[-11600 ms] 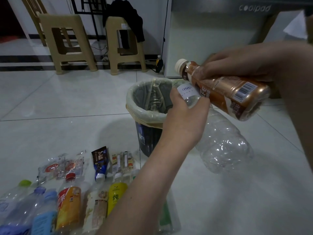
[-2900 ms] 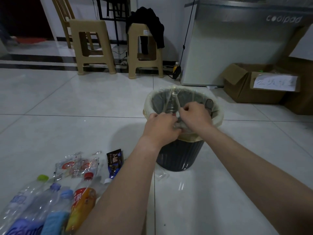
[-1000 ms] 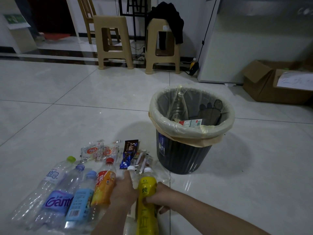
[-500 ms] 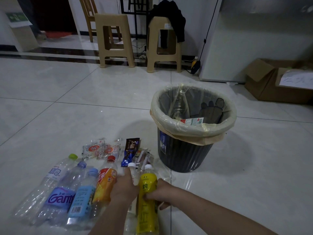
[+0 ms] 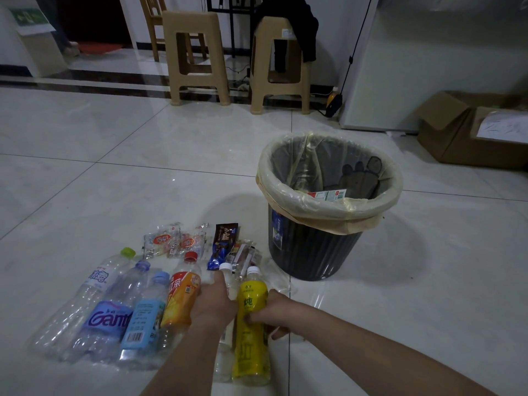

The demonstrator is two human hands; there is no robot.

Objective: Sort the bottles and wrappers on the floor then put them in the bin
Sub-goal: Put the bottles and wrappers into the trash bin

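Bottles [image 5: 108,318] lie side by side on the floor [image 5: 143,181] at near left, caps pointing away from me. The biggest thing in play, the bin [image 5: 308,252], stands just to the right and a little farther off, its pale liner folded over the rim and a printed label [image 5: 327,194] showing inside. At the right end of the row is the yellow bottle [image 5: 251,347], and beside it on the left a white-capped bottle [image 5: 228,278]. The wrappers [image 5: 177,241] sit in their own small cluster just beyond the caps. My right hand [image 5: 278,310] has its fingers [image 5: 278,335] curled round the yellow bottle's middle. My left hand [image 5: 214,304] lies over the white-capped bottle with the fingers bent down around it, though their tips are hidden. I judge the sorting is done and I am binning the bottles, two at a time. Next I need to lift both clear of the orange bottle [image 5: 181,298] without scattering the row, then carry them right and over the rim before letting go.
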